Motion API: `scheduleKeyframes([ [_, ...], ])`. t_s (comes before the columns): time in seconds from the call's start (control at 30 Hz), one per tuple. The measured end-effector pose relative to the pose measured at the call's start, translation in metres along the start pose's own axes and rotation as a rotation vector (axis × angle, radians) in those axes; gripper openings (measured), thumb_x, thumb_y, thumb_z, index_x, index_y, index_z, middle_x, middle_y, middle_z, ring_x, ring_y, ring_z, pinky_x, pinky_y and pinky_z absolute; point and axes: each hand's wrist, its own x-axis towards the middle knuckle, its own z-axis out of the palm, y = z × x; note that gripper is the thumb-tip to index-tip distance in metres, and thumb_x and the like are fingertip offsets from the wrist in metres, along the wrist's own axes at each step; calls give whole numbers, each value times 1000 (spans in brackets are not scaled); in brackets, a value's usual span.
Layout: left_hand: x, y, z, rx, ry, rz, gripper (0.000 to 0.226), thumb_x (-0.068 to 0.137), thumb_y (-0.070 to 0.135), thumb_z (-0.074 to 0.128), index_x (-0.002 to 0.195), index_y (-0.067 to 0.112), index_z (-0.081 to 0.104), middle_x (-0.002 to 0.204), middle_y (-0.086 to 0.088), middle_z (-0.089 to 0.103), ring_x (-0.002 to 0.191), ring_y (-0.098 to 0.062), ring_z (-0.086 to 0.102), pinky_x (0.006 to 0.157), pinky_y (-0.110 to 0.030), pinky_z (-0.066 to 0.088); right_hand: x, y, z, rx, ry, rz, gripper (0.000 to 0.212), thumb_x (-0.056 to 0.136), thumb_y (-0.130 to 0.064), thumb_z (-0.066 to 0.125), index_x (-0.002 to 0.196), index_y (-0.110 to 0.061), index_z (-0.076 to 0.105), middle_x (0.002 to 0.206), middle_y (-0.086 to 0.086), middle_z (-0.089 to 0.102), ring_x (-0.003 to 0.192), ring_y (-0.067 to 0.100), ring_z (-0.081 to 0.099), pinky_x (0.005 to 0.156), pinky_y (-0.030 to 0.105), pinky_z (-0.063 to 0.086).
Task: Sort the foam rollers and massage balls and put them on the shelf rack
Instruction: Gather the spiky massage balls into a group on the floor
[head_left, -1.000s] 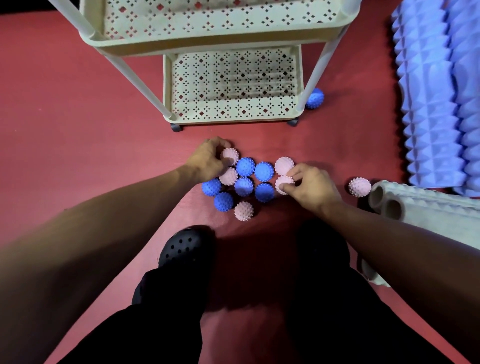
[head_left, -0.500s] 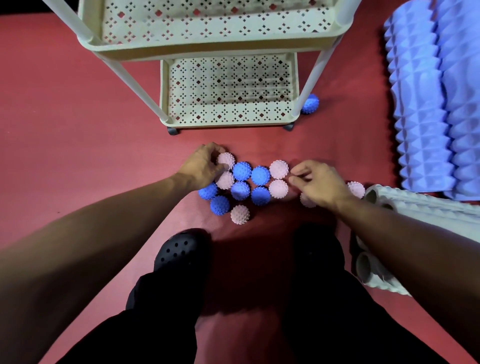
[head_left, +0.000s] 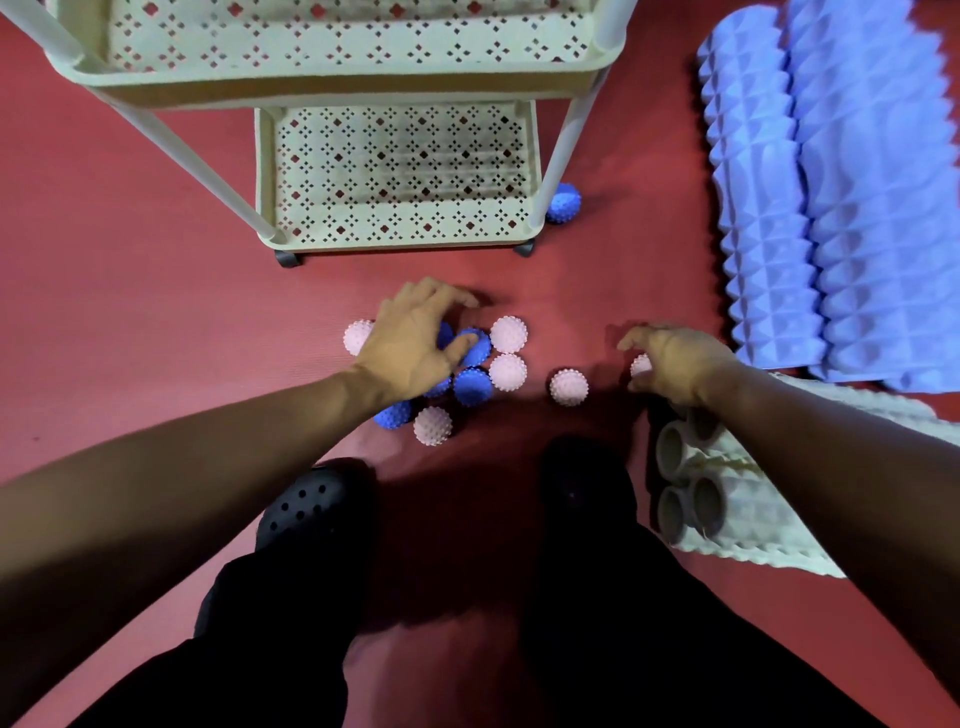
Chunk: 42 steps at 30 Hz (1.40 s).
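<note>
Massage balls (head_left: 470, 383), spiky, pink and blue, lay clustered on the red floor mat (head_left: 130, 291) just in front of the shelf rack (head_left: 400, 176). We had our left hand (head_left: 415, 340) spread over the cluster, fingers relaxed and apart, touching the blue ones, nothing clamped. One pink ball (head_left: 569, 386) sat alone between the cluster and our right hand (head_left: 675, 364). That hand's grip was curled over another pink ball (head_left: 640, 365), mostly hidden; we could not tell if it was really clamped on it. One stray blue ball (head_left: 563, 203) sat beside the rack's right leg, touching or nearly so. White foam rollers (head_left: 696, 488) lay stacked at our right, ends facing us. Purple foam rollers (head_left: 831, 197) lay side by side farther right. Rack trays showed nothing on them. Our black clog (head_left: 306, 512) was below the cluster.
</note>
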Motion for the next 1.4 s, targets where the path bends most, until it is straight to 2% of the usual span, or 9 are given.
scheduleKeyframes([
  [0.13,2,16,6,-123,-19,-6,45,85,47,59,125,27,62,123,2,59,116,-24,51,106,-44,38,7,-2,8,143,50,62,33,88,-21,68,119,-32,59,118,0,69,104,25,66,96,38,52],
  [0.4,-4,13,12,-167,-59,-54,34,88,34,72,121,29,63,117,10,53,120,-20,50,111,-45,37,4,2,14,1,6,91,33,85,-36,68,116,-31,60,114,0,66,108,25,63,93,32,47],
  [0.5,-3,13,9,-197,-30,-88,35,90,33,72,122,27,63,114,12,50,118,-19,51,110,-39,37,13,-4,9,531,132,110,37,76,-29,86,107,-25,66,96,-1,69,92,14,69,95,31,52],
  [0.6,0,16,4,-270,-45,-92,43,90,36,73,129,25,60,120,10,50,119,-14,48,107,-24,34,8,-27,-7,1056,146,20,37,79,-12,85,110,-9,64,90,4,73,71,-3,69,77,12,54],
  [0.77,1,21,9,-409,-128,-12,68,83,42,80,142,29,50,131,4,54,121,-8,53,109,-21,38,7,-65,-14,1253,-21,-71,52,79,-23,85,125,-14,63,111,9,75,94,17,71,87,28,58],
  [0.9,2,25,12,-461,-149,2,57,85,33,80,136,25,56,124,2,61,112,-12,60,101,-23,46,6,-86,-17,1323,-71,-133,62,71,-30,87,125,-13,64,110,7,74,96,18,73,92,32,58],
  [1.07,5,22,1,-401,-112,-87,45,86,38,78,125,24,61,109,9,68,99,-7,62,93,-22,47,12,-87,-15,1201,24,-138,48,79,-34,85,120,-17,67,113,5,74,97,15,74,93,26,55],
  [1.17,15,11,-4,-196,-48,-166,52,86,47,75,128,21,61,117,0,68,109,-21,60,100,-36,46,18,-71,-9,916,136,-103,40,77,-30,87,109,-17,68,105,0,70,97,12,67,89,14,49],
  [1.4,38,-3,-7,139,-92,-246,59,92,52,64,142,24,52,134,-7,60,129,-30,47,107,-44,32,13,-49,33,498,-55,3,51,75,-33,88,116,-18,64,106,1,68,95,18,64,82,25,46],
])
